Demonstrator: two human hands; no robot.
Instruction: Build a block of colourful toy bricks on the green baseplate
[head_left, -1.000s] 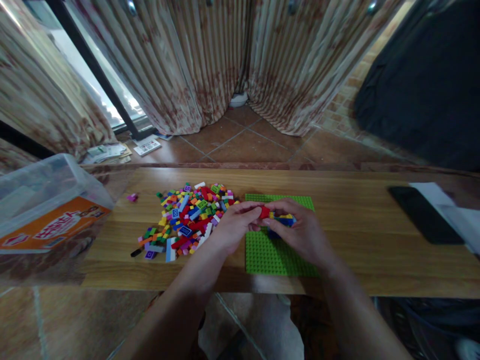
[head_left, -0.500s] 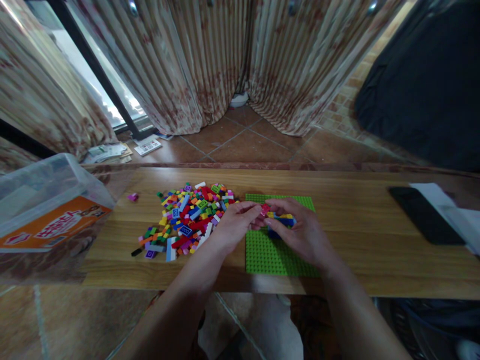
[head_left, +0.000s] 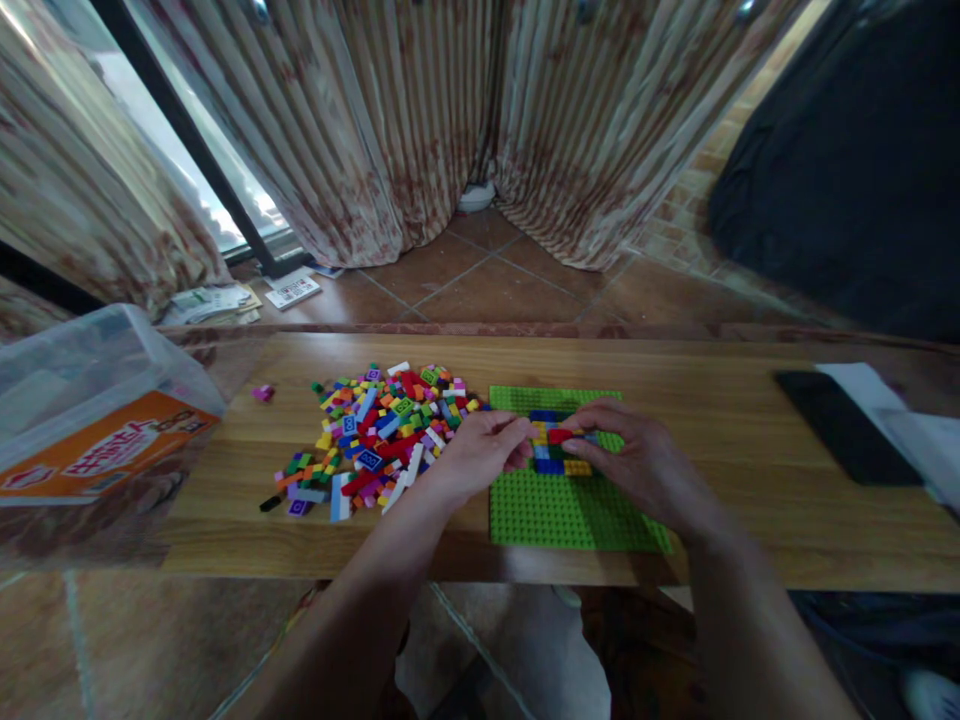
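A green studded baseplate (head_left: 555,515) lies on the table. On it stands a group of blue and yellow toy bricks (head_left: 551,466), partly covered by my hands. My left hand (head_left: 484,450) is at the left side of the group, its thumb and fingers pinched together near a yellow brick. What is between those fingertips, if anything, is hidden. From the right, my right hand (head_left: 637,455) pinches a red brick (head_left: 559,436) over the middle of the group. Whether the red brick is seated on the others I cannot tell.
Left of the baseplate is a heap of loose mixed bricks (head_left: 390,430). A pink brick (head_left: 262,393) lies apart from it. At far left stands a clear plastic box (head_left: 142,360) with an orange label. A black flat object (head_left: 847,425) and white paper (head_left: 862,385) lie at right.
My right hand has shifted right and slightly down, uncovering more of the brick group. The reddish brick seen between both hands has moved right and lower, to my right fingertips.
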